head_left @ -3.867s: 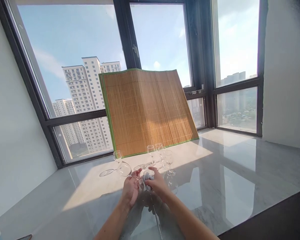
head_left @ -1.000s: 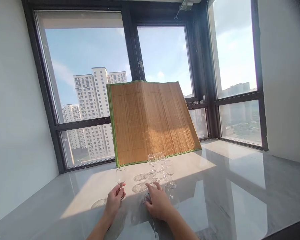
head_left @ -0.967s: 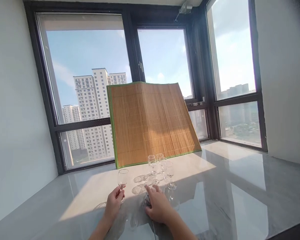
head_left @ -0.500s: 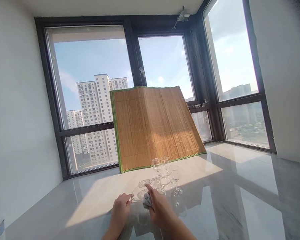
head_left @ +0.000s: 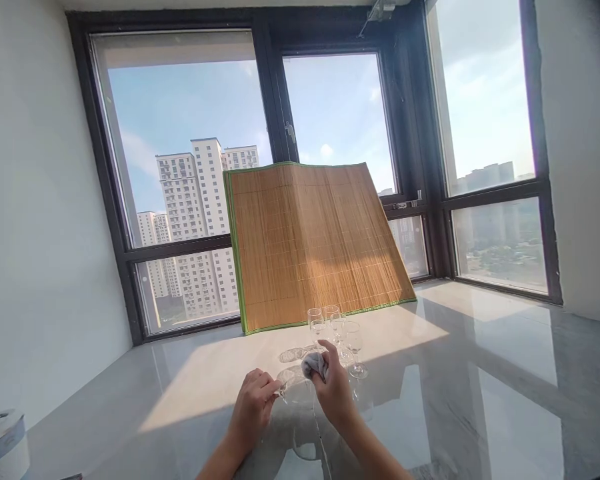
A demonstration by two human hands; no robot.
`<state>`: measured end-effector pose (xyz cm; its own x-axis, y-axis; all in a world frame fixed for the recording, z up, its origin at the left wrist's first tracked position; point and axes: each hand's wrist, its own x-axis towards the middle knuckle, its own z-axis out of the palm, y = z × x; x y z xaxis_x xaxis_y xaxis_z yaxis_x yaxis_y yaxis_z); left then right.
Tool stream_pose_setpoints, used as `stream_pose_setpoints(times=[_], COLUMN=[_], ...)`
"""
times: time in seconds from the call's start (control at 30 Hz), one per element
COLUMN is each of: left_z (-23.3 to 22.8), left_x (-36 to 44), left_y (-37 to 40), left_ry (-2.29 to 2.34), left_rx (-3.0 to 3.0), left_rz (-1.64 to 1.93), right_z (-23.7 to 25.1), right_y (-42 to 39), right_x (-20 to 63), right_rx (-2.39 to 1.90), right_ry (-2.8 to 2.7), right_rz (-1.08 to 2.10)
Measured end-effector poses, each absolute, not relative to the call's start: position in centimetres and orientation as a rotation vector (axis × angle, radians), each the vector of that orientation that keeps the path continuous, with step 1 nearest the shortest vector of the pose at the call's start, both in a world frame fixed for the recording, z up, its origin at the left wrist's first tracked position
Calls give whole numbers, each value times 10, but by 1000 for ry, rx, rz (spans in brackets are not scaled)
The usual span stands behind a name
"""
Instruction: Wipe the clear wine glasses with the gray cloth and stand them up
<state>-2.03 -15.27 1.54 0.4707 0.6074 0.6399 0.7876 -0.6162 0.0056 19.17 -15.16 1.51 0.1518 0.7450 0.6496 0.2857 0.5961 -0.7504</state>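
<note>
A: What did the hands hold at that moment?

B: The left hand (head_left: 254, 405) had its fingers pinched together on the stem of a wine glass (head_left: 294, 388), which lay tilted on its side between the two hands, low over the marble counter (head_left: 480, 373). The right hand (head_left: 334, 388) was closed around a small grey cloth (head_left: 314, 363) and pressed it at the bowl of the glass.

A: How would such a glass handle?

B: I judged it light, stiff and very fragile, with thin walls. Clear glass is also slippery, more so when it is polished. The stem seemed the safest place to take it, near the bowl, and the cloth gave the other hand some grip on the bowl itself. Too much twist between stem and bowl could snap it, I think.

A: And what stood around?

B: Three more glasses (head_left: 337, 330) stood upright just behind the hands, close together. One more seemed to lie flat beside them, but I could not tell for sure. A bamboo mat (head_left: 315, 243) leaned against the window.
</note>
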Motion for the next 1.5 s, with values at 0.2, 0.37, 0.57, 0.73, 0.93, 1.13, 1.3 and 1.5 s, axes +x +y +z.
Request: stream_pose_setpoints(times=[0.2,0.37,0.57,0.73,0.93,1.13,1.3,1.5], left_z=[5,6,11,13,9,13,8,-4], left_x=[-23,-26,-25,-27,-33,-32,-26,-24], left_y=[-146,-143,-147,-146,-141,-146,-148,-151], left_ry=[-1475,-1631,-1536,-1439,-1308,-1332,-1458,-1613], left_rx=[-2446,-2400,-2354,-2365,-2442,-2466,-2544,-2482], left_rz=[-1185,-1064,-808,-789,-699,-790,-1012,-1468], right_z=[12,11,20,15,3,13,27,22], right_y=[-147,-151,-153,-149,-148,-152,-161,-173], right_x=[187,178,187,193,191,189,196,278], right_rx=[-828,-704,-821,-948,-893,-727,-690,-923], right_ry=[-1286,-1313,-1285,-1373,-1655,-1503,-1313,-1431], right_rz=[799,974,710,631,633,954,933,50])
